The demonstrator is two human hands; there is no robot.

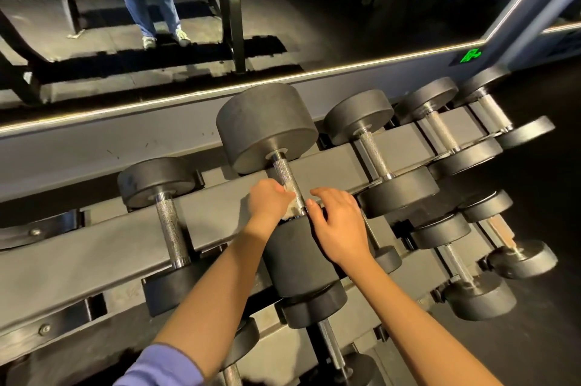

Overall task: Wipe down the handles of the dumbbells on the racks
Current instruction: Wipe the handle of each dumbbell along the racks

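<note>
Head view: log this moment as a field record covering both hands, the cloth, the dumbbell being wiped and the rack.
wiped item: large black round-headed dumbbell, knurled steel handle
left hand: grips the crumpled white cloth, pressing it to the handle
right hand: fingers relaxed, resting on the near head
cloth position: near end of that handle
support: grey metal rack, top tier
neighbours: smaller black dumbbells on both sides, untouched

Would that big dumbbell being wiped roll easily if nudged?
Probably not: the big dumbbell has the largest heads here, so likely heavy. Its round heads might roll once off the rack. Its knurled handle looks grippy.
</note>
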